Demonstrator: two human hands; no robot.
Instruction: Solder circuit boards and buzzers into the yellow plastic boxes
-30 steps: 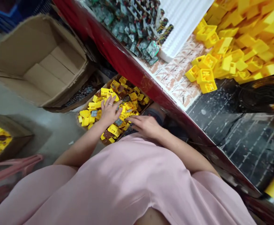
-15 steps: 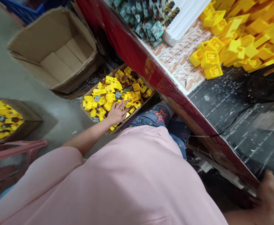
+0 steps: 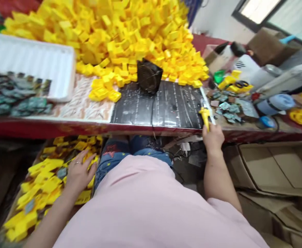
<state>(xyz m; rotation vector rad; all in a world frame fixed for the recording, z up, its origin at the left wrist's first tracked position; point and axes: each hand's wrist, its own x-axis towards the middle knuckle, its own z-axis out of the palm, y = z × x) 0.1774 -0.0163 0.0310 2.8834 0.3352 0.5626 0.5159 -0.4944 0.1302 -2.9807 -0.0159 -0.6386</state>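
Right hand (image 3: 214, 138) moved up to yellow tool (image 3: 205, 116), grip holding it, left hand (image 3: 79, 173) spread over yellow casings (image 3: 49, 185).

Left hand (image 3: 80, 174) over loose yellow pieces (image 3: 43, 181) below the table (image 3: 163, 112), fingers spread, ring (image 3: 77, 162) on one. Right hand (image 3: 214, 139) at the front edge, touching lower end of a yellow tool (image 3: 205, 117); blurry, can't tell if grip is closed. On top: big yellow pile (image 3: 140, 41), black fan-like unit (image 3: 148, 76) before it, white tray (image 3: 37, 53) left, greenish boards (image 3: 28, 106) beside it. Open cardboard box (image 3: 280, 168) lower right.
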